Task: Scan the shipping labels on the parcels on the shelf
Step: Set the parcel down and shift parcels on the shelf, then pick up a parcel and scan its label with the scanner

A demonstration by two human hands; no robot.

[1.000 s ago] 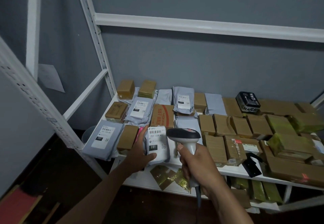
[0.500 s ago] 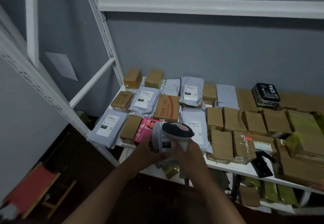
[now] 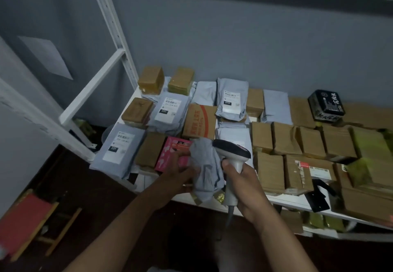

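Step in hand: one parcel is off the stack and held for handling. The left hand [image 3: 180, 173] grips a soft grey plastic mailer bag [image 3: 206, 169], fingers curled round its left edge, holding it just above the front edge of the white metal shelf [image 3: 287, 200]. The face turned to the camera is plain and crumpled; no label shows on it. The right hand [image 3: 244, 188] is closed round the grip of a white handheld barcode scanner with a black head [image 3: 231, 150], whose head sits just beside the mailer's upper right corner and points away from the person, not at the bag.

Judgement: the next move calls for either turning the bag until its label faces the scanner or setting it back down and taking another parcel. Which of the two applies cannot be told.

Surroundings: a pink printed carton [image 3: 174, 154] lies directly behind the left hand, touching the held bag in this view. Grey mailers with white labels [image 3: 119, 144] lie at the left of the shelf, labels up. Brown taped cardboard boxes [image 3: 285, 137] crowd the right, mostly showing no labels. A black box with white lettering [image 3: 325, 104] sits at the back. Parcels are packed edge to edge, leaving little room for setting down.
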